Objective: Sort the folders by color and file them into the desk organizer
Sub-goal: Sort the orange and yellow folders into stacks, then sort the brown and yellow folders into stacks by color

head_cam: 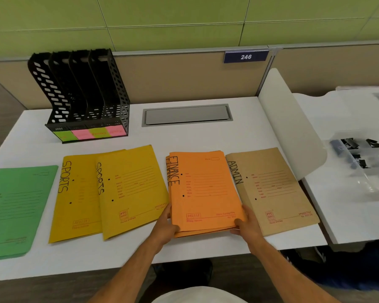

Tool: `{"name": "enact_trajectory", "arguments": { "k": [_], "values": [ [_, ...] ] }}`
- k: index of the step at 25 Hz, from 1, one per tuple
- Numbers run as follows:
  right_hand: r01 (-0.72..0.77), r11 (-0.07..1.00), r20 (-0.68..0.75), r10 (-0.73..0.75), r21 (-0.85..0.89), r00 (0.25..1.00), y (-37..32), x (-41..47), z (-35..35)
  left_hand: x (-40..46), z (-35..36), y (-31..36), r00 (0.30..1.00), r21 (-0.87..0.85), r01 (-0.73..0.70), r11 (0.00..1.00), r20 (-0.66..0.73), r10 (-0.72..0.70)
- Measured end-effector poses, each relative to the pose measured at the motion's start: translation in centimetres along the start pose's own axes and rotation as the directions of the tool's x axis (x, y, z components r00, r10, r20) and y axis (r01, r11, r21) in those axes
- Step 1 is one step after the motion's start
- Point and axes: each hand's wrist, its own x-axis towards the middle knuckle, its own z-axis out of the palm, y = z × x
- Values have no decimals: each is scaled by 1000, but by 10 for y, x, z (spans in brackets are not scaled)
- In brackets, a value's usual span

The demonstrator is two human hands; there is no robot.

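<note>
My left hand [165, 224] and right hand [246, 224] pinch the near corners of the stacked orange folders [202, 189], which look like light, bendy, slippery card best squared and lifted by both edges.

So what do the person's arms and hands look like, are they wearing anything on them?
Both forearms are bare, with no sleeves in view. The left hand and right hand have no gloves, and I can see no rings, watch or bracelet. At the bottom edge, a bit of white clothing shows.

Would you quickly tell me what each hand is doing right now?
Left hand: grips the left bottom edge of the stacked orange FINANCE paper folders.
Right hand: grips the same stack's right bottom corner.
</note>
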Motion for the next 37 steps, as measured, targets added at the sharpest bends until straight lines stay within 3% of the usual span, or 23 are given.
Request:
{"name": "enact_trajectory", "arguments": {
  "k": [6,12,15,17,20,29,33,37],
  "values": [
    [-39,995,46,43,-87,998,-5,5,-1,6,-5,0,1000,-45,2,999,23,-1],
    [-21,986,-31,16,-163,999,6,12,5,14,-9,-8,998,-3,38,999,58,-37],
    [51,933,-115,-98,-355,989,8,13,11,18,-19,-10,999,-29,50,998,7,-50],
    [131,844,-143,-237,-520,961,3,13,23,21,-30,-11,999,-40,31,999,-27,-32],
    [241,798,-41,-315,-552,948,-12,9,55,24,-53,-11,997,-58,-9,998,-83,4],
    [463,701,363,-301,-543,882,-30,-2,198,28,-189,-52,956,-16,-62,998,-288,55],
    [477,679,441,-244,-558,863,-12,-6,249,21,-252,-94,873,66,-39,997,-483,66],
    [551,573,540,-212,-607,814,4,-11,279,17,-311,-122,783,159,141,977,-622,-12]
  ]
}}
